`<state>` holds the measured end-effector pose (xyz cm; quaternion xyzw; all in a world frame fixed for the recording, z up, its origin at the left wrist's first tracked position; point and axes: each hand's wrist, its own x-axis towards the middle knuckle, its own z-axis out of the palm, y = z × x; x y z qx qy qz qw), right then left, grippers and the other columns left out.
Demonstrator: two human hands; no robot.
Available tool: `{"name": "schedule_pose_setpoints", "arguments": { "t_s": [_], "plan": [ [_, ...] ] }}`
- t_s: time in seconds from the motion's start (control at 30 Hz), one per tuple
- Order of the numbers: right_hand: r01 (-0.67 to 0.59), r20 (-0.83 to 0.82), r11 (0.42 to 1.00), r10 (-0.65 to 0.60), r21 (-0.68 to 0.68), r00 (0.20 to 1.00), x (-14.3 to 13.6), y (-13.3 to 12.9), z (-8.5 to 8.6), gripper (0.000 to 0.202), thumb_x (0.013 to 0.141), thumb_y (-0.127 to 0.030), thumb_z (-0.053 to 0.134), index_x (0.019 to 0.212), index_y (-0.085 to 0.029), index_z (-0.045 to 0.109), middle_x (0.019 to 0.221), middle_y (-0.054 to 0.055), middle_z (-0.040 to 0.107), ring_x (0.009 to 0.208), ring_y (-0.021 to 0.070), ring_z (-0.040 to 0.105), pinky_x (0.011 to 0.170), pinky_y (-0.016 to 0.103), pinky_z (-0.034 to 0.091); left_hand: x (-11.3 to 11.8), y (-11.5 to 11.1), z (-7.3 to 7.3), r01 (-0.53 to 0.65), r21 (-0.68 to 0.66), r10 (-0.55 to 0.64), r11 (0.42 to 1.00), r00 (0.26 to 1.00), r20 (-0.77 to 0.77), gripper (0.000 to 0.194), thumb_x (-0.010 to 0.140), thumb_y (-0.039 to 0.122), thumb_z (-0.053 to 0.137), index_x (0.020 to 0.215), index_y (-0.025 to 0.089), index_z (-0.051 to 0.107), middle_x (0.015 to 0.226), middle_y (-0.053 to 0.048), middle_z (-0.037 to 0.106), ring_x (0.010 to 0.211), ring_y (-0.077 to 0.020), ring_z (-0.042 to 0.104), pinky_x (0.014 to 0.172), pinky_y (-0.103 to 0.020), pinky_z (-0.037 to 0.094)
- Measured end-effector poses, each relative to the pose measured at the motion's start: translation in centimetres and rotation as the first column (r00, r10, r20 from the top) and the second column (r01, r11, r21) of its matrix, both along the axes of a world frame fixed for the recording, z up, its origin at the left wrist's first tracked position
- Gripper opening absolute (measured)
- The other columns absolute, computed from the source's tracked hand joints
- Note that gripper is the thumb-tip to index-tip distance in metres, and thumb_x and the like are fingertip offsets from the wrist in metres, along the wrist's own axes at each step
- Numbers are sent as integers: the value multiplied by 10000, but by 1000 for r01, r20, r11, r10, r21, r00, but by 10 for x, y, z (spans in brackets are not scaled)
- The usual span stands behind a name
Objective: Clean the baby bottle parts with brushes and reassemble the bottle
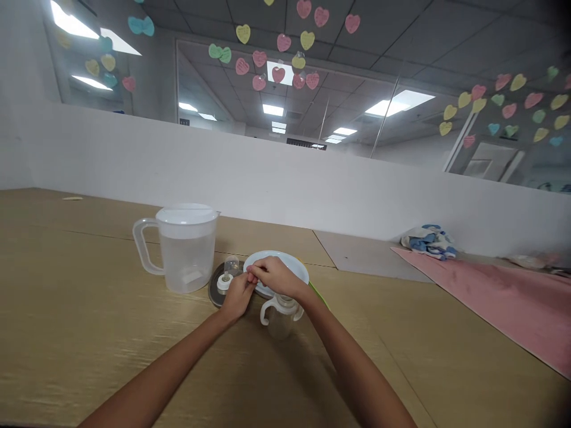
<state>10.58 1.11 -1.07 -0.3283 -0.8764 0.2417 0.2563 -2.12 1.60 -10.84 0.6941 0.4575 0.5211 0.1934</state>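
My left hand (239, 291) and my right hand (273, 276) meet above the near left edge of a white plate (294, 266). Both have their fingers closed together; whatever they pinch is too small or hidden to make out. Below my right wrist stands a clear bottle (280, 324) with white handles. A white nipple with its collar (223, 282) and a clear dome cap (232, 266) rest on a dark round dish (215, 295), just left of my left hand.
A large clear pitcher (187, 258) with a white lid stands to the left. At the right lie a pink sheet (499, 297) and a crumpled blue and white cloth (429, 242). A white wall (267, 178) rises behind the table.
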Motion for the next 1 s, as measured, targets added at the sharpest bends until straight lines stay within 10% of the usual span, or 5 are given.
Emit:
{"name": "schedule_pose_setpoints", "arguments": {
  "t_s": [0.33,1.0],
  "plan": [
    [282,24,932,-295,228,955,5,-5,9,92,753,-234,590,709,-165,631,685,5,606,634,110,506,572,214,327,3,-8,15,79,-16,-79,997,996,28,352,828,398,411,884,138,642,862,-62,688,788,-210,588,731,-306,437],
    [135,250,949,-210,286,945,17,-4,15,86,768,-228,590,739,-182,657,755,-5,613,641,91,484,563,205,280,1,-6,10,94,25,-94,995,996,4,368,845,421,417,947,145,639,906,-59,681,795,-205,583,727,-295,435]
  ]
}}
